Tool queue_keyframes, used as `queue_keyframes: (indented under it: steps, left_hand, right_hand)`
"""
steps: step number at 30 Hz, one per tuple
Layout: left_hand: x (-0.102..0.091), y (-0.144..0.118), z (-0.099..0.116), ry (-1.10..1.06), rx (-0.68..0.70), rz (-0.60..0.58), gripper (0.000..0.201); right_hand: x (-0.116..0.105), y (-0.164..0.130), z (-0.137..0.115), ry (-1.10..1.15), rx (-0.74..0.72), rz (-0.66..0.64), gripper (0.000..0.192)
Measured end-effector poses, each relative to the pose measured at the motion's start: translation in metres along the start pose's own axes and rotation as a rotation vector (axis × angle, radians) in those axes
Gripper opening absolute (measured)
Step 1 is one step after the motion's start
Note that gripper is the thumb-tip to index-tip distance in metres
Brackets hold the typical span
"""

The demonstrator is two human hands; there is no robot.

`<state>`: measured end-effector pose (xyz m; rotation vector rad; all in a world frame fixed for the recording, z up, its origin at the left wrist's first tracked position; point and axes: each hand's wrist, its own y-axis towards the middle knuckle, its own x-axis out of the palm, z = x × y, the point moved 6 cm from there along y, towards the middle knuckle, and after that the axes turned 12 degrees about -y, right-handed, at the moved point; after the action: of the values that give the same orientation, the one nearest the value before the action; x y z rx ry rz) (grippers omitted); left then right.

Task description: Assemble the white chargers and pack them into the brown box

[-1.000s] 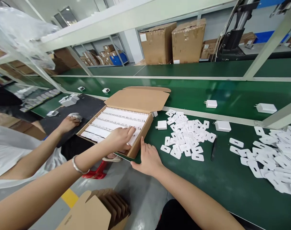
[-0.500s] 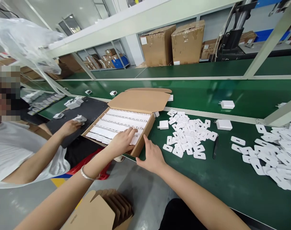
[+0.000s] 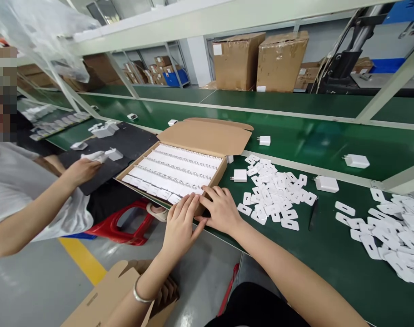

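An open cardboard box (image 3: 221,174) on the green bench holds rows of white chargers (image 3: 172,170) with metal prongs. At its near right corner, my left hand (image 3: 182,222) rests over the front wall with outstretched fingers at the last chargers of the front row. My right hand (image 3: 223,209) lies over the right wall at the same corner, fingers extended toward the inside and thumb outside, near the left hand's fingertips. I see nothing held in either hand. Its fingertips partly hide that corner. A loose white charger (image 3: 240,175) sits just right of the box.
White slotted plates (image 3: 271,190) lie in a pile beside black tweezers (image 3: 313,213); another pile (image 3: 397,231) is farther right. More chargers (image 3: 356,161) sit on the green belt. At left a co-worker's hand (image 3: 82,170) holds a white piece. Folded cartons (image 3: 104,295) stand below.
My left hand has moved from inside the box to its near right corner. My right hand has shifted from outside the wall to over it. The co-worker's hand has moved toward their body.
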<state>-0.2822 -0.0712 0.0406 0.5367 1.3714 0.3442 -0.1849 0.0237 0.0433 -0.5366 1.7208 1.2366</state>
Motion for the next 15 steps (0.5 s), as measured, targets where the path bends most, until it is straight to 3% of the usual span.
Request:
queue_keyframes:
  steps: [9, 13, 15]
  left_hand:
    - [0.009, -0.004, 0.000, -0.038, 0.008, 0.052, 0.072]
    - [-0.007, 0.006, -0.034, -0.232, -0.065, -0.120, 0.042]
    - [-0.019, 0.020, -0.051, -0.281, -0.031, -0.225, 0.031]
  right_hand:
    - [0.020, -0.001, 0.007, -0.002, -0.064, -0.042, 0.053]
    - [0.017, -0.006, 0.014, 0.154, 0.001, 0.014, 0.054]
    - [0.013, -0.008, 0.021, 0.256, 0.086, 0.056, 0.051]
